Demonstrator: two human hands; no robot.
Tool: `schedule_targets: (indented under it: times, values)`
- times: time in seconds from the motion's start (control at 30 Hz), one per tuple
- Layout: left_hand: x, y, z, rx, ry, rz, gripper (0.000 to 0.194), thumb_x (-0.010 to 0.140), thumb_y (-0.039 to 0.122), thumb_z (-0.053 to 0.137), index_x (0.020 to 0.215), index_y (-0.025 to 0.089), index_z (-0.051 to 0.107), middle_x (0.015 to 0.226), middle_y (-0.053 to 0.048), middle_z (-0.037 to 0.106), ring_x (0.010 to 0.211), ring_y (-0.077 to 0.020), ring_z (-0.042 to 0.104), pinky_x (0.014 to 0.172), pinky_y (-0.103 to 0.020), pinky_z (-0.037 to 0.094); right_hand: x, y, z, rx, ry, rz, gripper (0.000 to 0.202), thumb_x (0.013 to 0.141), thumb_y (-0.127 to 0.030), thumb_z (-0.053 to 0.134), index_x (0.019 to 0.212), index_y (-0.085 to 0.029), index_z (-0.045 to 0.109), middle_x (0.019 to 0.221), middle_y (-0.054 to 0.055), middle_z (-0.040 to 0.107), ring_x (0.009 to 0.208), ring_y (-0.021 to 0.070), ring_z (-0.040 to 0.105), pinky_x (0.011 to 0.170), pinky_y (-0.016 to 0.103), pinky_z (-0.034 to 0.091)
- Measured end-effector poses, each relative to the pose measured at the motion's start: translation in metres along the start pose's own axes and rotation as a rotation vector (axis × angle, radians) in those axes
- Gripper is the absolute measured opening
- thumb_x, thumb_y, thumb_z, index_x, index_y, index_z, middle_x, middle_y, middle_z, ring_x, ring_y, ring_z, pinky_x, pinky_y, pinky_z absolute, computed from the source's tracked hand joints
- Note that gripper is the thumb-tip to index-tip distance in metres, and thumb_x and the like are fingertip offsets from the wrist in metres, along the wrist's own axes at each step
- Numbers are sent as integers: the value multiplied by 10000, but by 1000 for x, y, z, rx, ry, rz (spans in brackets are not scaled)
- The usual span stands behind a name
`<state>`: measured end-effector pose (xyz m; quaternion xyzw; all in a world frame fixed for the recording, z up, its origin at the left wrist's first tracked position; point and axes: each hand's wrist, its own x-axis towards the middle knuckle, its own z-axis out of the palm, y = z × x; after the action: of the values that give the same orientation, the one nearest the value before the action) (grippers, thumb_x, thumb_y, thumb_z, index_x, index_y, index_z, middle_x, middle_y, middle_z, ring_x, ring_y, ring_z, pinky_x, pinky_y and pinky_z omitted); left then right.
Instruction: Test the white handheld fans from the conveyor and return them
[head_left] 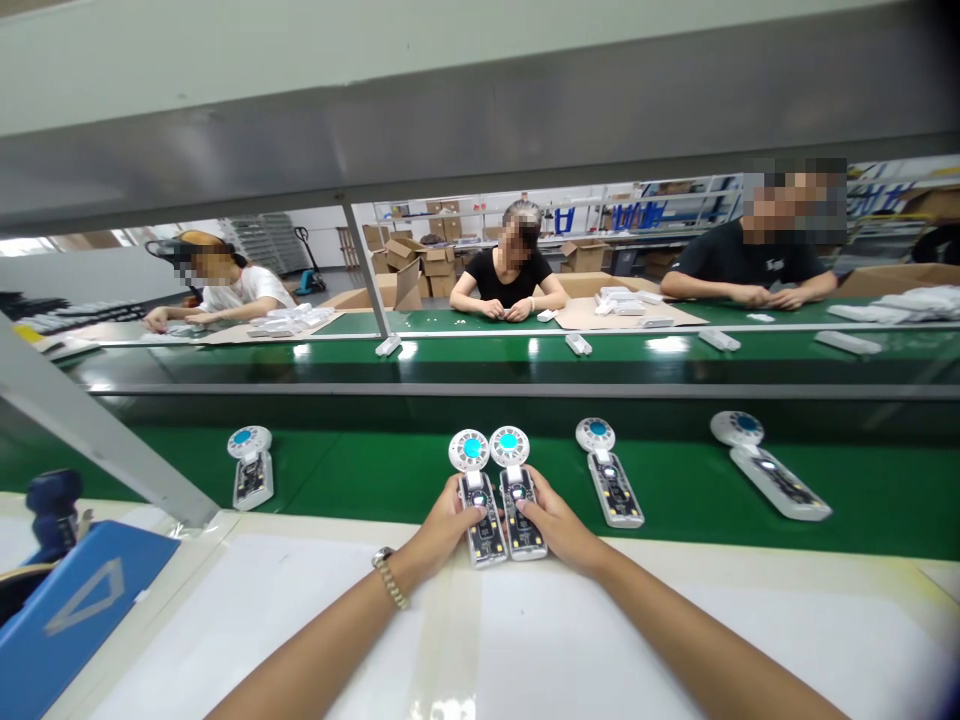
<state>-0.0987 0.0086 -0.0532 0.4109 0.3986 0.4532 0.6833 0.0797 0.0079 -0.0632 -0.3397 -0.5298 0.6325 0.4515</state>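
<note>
Two white handheld fans with exposed circuit boards are held upright side by side in front of me, their round heads almost touching. My left hand (451,522) is closed around the left handheld fan (485,535), thumb on its board. Around the right handheld fan (527,530) my right hand (551,515) is closed in the same way. Both fan heads have a blue-green centre. Similar fans lie on the green surface: one fan (253,478) to the left, another fan (615,488) to the right, and a further fan (780,482) at far right.
A green conveyor belt (360,470) runs across, beyond a white worktable (300,620). A blue bin (90,610) stands at left by a slanted metal post (105,430). White casings (577,344) lie on the far line. Three people sit opposite. A wide beam (450,110) hangs overhead.
</note>
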Motion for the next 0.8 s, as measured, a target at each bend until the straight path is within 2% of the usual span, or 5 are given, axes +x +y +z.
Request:
schedule_targets:
  times: [0.13,0.33,0.63,0.8]
  values:
    - [0,1,-2,-27,-34,2,576,566,130,744,1041,181,422,962,-53,577,847,-205,618,822,-389,469,-1,-2,1,56,-41,-5,534,761,-241,553,1242,-238,321,1118,53,550,1064,211,514,958,410,368]
    - [0,0,-4,-41,-77,25,618,560,150,774,1061,185,413,997,-69,567,865,-222,615,822,-416,472,-1,6,-2,92,-108,-85,623,771,-297,593,1291,-243,253,1236,77,497,1152,217,474,999,414,333]
    - [1,0,-4,-19,-81,41,641,562,169,784,1069,178,391,981,-73,565,848,-227,616,819,-433,473,-1,7,-1,111,-87,-56,606,772,-287,585,1288,-261,269,1300,80,452,1170,226,464,980,407,365]
    - [1,0,-3,-13,-60,36,608,570,153,769,1057,180,406,990,-69,566,834,-208,615,831,-414,464,-1,5,-1,38,-59,-43,627,771,-288,578,1309,-246,259,1337,86,415,1211,233,420,1016,419,320]
